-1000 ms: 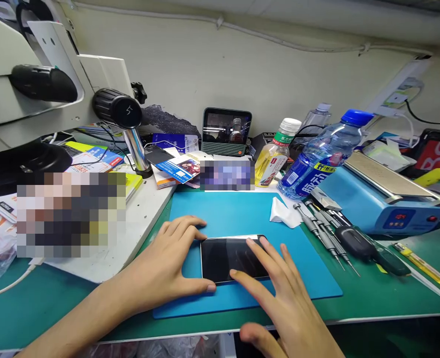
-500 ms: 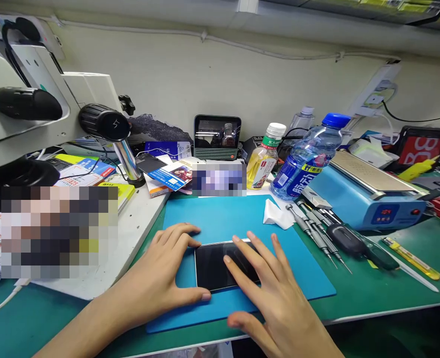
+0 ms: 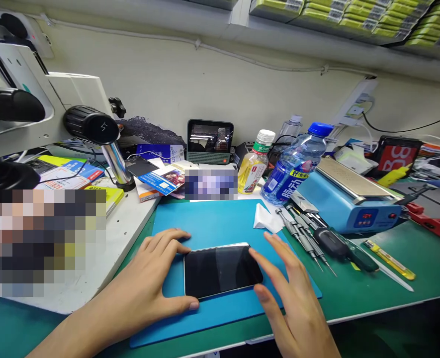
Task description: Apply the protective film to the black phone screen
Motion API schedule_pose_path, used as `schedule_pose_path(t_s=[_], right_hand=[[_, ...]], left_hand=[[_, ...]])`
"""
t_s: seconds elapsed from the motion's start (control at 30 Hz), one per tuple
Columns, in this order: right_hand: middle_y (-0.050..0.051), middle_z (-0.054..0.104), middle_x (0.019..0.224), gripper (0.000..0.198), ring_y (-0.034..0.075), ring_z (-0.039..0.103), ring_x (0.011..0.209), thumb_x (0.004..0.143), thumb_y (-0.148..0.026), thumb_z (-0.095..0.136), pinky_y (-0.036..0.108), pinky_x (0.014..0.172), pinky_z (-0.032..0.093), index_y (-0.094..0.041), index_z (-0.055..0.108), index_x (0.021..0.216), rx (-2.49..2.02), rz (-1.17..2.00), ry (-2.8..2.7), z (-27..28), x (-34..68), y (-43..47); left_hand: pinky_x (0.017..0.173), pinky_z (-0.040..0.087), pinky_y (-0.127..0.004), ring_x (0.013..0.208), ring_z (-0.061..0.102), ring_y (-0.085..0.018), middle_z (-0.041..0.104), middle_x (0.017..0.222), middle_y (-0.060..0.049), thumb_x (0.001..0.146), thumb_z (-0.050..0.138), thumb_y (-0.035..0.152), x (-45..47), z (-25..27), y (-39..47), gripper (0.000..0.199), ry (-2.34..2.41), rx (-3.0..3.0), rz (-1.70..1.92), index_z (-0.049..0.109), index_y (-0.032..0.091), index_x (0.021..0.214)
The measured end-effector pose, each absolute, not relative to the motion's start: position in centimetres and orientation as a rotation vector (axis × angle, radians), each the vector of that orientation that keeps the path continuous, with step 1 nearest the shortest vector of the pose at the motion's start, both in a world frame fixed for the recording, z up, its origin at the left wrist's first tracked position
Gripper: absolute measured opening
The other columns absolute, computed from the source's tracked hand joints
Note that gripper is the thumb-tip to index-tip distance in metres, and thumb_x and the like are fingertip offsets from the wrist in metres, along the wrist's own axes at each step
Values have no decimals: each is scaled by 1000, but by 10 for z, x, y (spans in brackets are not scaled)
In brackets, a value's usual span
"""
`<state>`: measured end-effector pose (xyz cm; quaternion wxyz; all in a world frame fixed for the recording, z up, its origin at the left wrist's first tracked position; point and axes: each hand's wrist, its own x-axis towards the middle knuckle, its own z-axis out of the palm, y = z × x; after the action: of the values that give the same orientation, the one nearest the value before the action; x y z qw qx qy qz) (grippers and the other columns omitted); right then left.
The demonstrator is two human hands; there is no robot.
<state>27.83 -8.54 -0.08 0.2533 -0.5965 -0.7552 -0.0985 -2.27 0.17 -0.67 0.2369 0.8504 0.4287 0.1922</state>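
Note:
A black-screened smartphone [image 3: 220, 271] lies screen up on the blue work mat [image 3: 201, 219], its screen dark. My left hand [image 3: 148, 283] spans the phone's left end, with the index fingertip at the upper left corner and the thumb at the lower left corner. At the right end, my right hand [image 3: 294, 293] has its fingers apart. Its index fingertip is by the upper right corner and its thumb is close to the lower right corner; whether they touch is hard to tell. A crumpled white wipe [image 3: 266, 219] rests on the mat's far right.
Several screwdrivers [image 3: 304, 236] lie right of the mat, near a yellow cutter [image 3: 390, 259]. Behind them stand a blue heating plate device [image 3: 354, 199], a blue-capped bottle [image 3: 296, 166] and a tea bottle [image 3: 255, 164]. A microscope [image 3: 85, 122] stands on the left over a white base.
My right hand has moved off the phone's screen to its right end, uncovering the display. My left hand stays at the left end. The view has shifted slightly.

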Motion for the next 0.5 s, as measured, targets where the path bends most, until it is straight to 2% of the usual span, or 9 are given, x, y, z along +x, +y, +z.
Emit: schedule_pose_path(t_s=[0.13, 0.37, 0.5], right_hand=[[2, 38, 171, 54, 36, 47, 151, 109, -49, 44, 57, 112, 56, -36, 44, 162, -1729, -235, -2025, -4, 284, -80], [1, 24, 178, 62, 41, 39, 156, 106, -58, 47, 64, 114, 52, -39, 37, 165, -1797, -173, -2124, -8, 280, -76], [3, 29, 176, 64, 43, 40, 155, 105, -61, 49, 66, 112, 53, -37, 42, 163, -1752, -236, -2178, -10, 278, -71]], left_hand=[[113, 49, -59, 142, 49, -41, 51, 157, -8, 82, 81, 66, -24, -10, 2, 61, 1177, 2336, 526, 64, 31, 130], [114, 48, -58, 144, 46, -40, 48, 160, -8, 83, 80, 67, -25, -13, 1, 62, 1188, 2347, 506, 62, 31, 131], [116, 47, -57, 145, 45, -39, 47, 161, -6, 83, 79, 69, -25, -14, 1, 64, 1187, 2345, 505, 61, 32, 132]])
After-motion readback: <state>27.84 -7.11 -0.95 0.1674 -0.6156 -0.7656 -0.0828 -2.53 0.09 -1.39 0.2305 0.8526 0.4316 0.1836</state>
